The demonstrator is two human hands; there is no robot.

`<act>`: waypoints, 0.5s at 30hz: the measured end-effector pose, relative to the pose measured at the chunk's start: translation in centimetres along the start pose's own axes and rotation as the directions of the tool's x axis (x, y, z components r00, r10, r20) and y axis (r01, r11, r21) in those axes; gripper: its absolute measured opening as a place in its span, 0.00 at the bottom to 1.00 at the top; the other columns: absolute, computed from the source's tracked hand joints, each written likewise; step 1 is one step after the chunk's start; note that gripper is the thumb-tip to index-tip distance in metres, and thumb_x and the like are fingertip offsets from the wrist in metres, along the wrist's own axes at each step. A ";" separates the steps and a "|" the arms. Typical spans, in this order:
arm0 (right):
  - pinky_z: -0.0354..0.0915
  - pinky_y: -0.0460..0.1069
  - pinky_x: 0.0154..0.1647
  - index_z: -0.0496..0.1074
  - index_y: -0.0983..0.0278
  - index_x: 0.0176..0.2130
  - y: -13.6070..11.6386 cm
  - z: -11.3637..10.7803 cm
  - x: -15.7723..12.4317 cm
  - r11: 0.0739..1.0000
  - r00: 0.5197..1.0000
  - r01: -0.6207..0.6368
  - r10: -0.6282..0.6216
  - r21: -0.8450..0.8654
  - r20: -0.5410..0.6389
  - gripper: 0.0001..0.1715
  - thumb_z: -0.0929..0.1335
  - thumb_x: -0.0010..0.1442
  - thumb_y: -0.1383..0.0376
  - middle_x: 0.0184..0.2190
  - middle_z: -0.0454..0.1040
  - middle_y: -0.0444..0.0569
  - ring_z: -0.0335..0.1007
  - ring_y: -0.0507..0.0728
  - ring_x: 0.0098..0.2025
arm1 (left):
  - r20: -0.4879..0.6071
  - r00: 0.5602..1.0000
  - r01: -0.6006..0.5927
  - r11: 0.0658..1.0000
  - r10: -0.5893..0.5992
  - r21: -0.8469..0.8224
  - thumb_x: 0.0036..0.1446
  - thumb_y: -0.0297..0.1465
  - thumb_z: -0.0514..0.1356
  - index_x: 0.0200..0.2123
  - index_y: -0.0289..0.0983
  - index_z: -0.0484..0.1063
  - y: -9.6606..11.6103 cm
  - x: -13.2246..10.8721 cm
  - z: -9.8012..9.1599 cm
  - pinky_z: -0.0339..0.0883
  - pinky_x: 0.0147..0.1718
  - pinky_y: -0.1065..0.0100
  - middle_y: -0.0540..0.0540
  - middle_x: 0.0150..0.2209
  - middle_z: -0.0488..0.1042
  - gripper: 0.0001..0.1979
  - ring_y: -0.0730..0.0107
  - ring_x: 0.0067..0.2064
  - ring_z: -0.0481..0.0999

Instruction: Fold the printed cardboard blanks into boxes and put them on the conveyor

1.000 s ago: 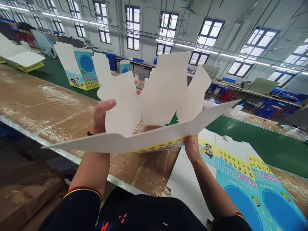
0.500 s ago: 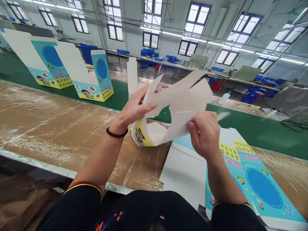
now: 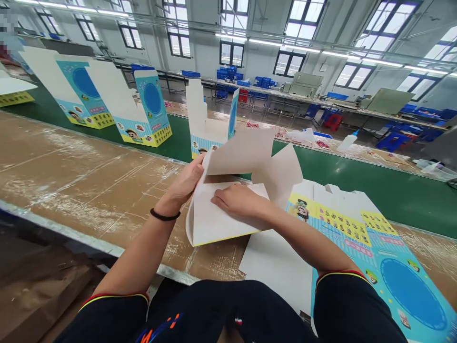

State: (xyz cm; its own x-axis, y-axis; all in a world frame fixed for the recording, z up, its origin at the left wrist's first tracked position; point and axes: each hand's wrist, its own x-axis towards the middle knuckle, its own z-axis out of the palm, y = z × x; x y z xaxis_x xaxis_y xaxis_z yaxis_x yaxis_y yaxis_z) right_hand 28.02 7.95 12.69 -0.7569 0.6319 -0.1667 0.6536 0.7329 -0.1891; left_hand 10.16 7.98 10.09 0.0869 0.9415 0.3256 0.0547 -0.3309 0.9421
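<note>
A partly folded cardboard box blank [image 3: 232, 157] is between my hands, its white inner side up and a thin yellow edge along the near fold. My left hand [image 3: 187, 183] grips its left side, thumb near the upper edge; most of the fingertips are hidden behind the card. Inside the fold, my right hand [image 3: 237, 200] lies on the white panel with its fingers pointing left. To the right of it are flat printed box blanks [image 3: 357, 247], blue and yellow. Just beyond my left hand stands a box with raised flaps [image 3: 205, 138].
Two open-topped printed boxes [image 3: 143, 116] stand on the green belt [image 3: 357, 176] at left. Brown-covered table [image 3: 89, 176] runs along my side. A white squeeze bottle [image 3: 347, 142] stands across the belt. Several blue bins [image 3: 228, 74] and a red stool [image 3: 332, 121] are farther back.
My right hand has left the blank's right edge and moved left onto its inner panel. The blank has gone from a loose curl to a flatter fold, held by my left hand.
</note>
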 end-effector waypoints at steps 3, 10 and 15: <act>0.66 0.57 0.48 0.76 0.65 0.50 -0.5 0.2 0.8 0.999 1.000 -0.005 0.006 0.049 -0.018 0.21 0.58 0.75 0.60 0.51 0.79 0.60 0.75 0.68 0.51 | -0.075 0.992 0.114 0.986 -0.106 0.125 0.39 0.57 0.70 0.53 0.38 0.71 0.7 -0.4 -0.2 0.77 0.45 0.57 0.42 0.50 0.79 0.42 0.47 0.53 0.77; 0.67 0.60 0.54 0.76 0.68 0.47 0.7 0.3 0.4 0.993 0.992 -0.072 0.062 -0.090 -0.114 0.22 0.58 0.75 0.60 0.50 0.79 0.64 0.75 0.68 0.52 | -0.337 0.919 0.315 0.893 -0.204 0.320 0.38 0.38 0.69 0.43 0.38 0.71 -0.8 2.8 -1.2 0.76 0.47 0.55 0.43 0.46 0.80 0.26 0.50 0.50 0.78; 0.66 0.62 0.59 0.76 0.62 0.50 4.8 -1.3 -4.2 0.991 0.667 0.079 -0.132 -0.106 -0.734 0.15 0.62 0.72 0.65 0.50 0.79 0.59 0.73 0.64 0.55 | -0.382 0.907 0.322 0.875 -0.176 0.361 0.38 0.35 0.67 0.36 0.39 0.69 -2.7 4.6 -2.6 0.75 0.48 0.53 0.41 0.44 0.80 0.19 0.48 0.48 0.79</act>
State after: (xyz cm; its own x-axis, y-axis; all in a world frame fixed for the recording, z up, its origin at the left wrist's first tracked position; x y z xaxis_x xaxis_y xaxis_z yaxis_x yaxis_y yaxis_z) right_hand 34.31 9.10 13.75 -0.5928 0.5096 0.6237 0.5875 0.8033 -0.0980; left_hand 7.86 13.42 9.22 -0.3111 0.9368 0.1600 0.4352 -0.0093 0.9003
